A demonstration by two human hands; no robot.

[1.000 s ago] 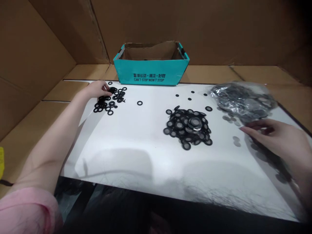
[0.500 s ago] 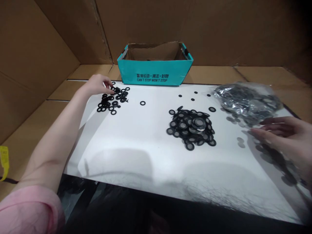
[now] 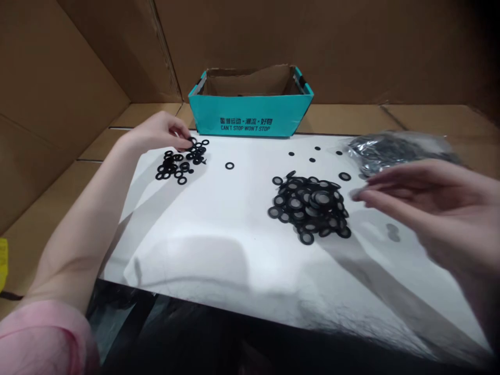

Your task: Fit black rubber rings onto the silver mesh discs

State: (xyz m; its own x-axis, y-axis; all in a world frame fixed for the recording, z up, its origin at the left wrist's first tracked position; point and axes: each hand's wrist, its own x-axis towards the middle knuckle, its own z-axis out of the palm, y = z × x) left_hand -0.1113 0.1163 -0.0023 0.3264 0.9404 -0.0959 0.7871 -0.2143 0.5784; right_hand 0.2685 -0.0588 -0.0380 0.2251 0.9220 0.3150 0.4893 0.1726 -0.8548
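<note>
My left hand [image 3: 167, 133] is at the far left of the white board, thumb and fingers pinched on a black ring [image 3: 192, 139] at the edge of a loose pile of black rings [image 3: 170, 165]. My right hand [image 3: 422, 200] is raised on the right, its thumb and fingertips closed on a small grey disc [image 3: 357, 194]. Left of that hand lies a heap of black rings with grey centres [image 3: 296, 203]. Behind it, partly hidden by the hand, is a clear plastic bag [image 3: 375, 151] of dark pieces.
A turquoise box [image 3: 250, 112] stands at the back. A single ring [image 3: 229, 165] lies mid-board, and another ringed disc [image 3: 344, 176] lies beside the heap. Several small black discs [image 3: 312, 160] are scattered behind it. Loose grey discs [image 3: 392, 233] lie below my right hand. Cardboard walls [image 3: 332, 47] surround the board.
My right hand has moved left from the loose grey discs towards the heap, now with a disc at its fingertips. My left hand has shifted slightly right over the ring pile.
</note>
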